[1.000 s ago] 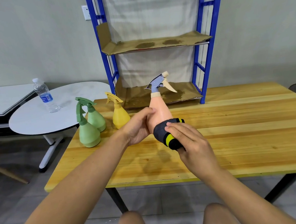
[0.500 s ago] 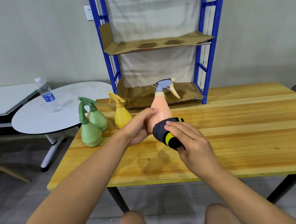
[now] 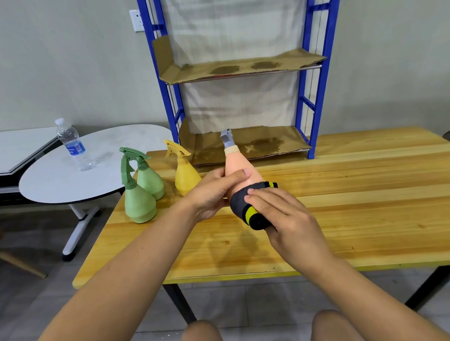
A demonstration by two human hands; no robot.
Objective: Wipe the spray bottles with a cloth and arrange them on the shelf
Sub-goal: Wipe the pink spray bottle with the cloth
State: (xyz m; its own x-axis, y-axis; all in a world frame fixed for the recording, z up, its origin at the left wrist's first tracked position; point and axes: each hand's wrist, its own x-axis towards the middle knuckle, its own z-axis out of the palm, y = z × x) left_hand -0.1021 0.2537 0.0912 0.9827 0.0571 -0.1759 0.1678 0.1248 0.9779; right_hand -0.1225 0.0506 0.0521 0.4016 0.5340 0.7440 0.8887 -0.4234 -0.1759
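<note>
Pink bottle [image 3: 239, 169]: smooth glossy plastic, pear-shaped, narrow neck with a tan collar and a grey-blue trigger head on top. Held tilted over the table [image 3: 372, 182], neck pointing away toward the shelf [image 3: 314, 58].

Left hand [image 3: 212, 194] grips the bottle's upper body, fingers behind it, thumb curled across the front. Right hand [image 3: 284, 219] holds the cloth [image 3: 245, 207] against the bottle's base, fingers curled over it. Cloth is dark grey, soft, fuzzy-looking, with a yellow band; it covers the whole lower end. Whether the base is fully wrapped behind can't be told from this angle.

Table: pale varnished wood planks, visible grain, black metal legs.

Three more bottles stand upright on the table's left far corner, same pear shape, matte plastic: two green [image 3: 138, 204] [image 3: 150, 181], touching or nearly so, and one yellow [image 3: 186, 175] just right of them. All are well left of the held one.

Shelf: blue metal frame at the table's far edge, white sheet behind it. Both tiers are lined with creased brown cardboard carrying dark round stains.

Left of the table: round white side table [image 3: 53, 183] with a clear ribbed water bottle [image 3: 72, 144], blue label, white cap.
</note>
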